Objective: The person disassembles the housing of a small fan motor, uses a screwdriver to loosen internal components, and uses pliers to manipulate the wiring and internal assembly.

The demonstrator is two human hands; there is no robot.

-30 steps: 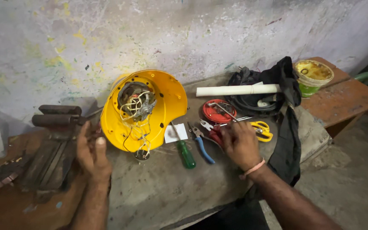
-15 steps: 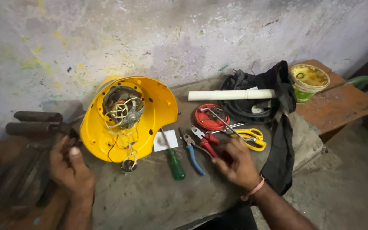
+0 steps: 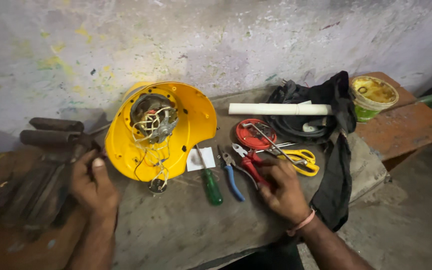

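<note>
Centre-right of frame: right hand (image 3: 285, 192) has fingers curled round the handles of the red pliers (image 3: 248, 166), which lie on the grey bench (image 3: 186, 230). Lower left: left hand (image 3: 93, 187) rests w/ fingers bent against the edge of the yellow fan housing (image 3: 191, 117), thumb up; can't tell if it actually grips. Beside the pliers: blue pliers (image 3: 232, 175), green screwdriver (image 3: 211, 184), small white paper square (image 3: 201, 159). Above them: red round lid (image 3: 254, 134), yellow scissors (image 3: 303, 161), white pipe (image 3: 278, 108). Upper right: yellow-green tub (image 3: 372, 96), no readable label.
</note>
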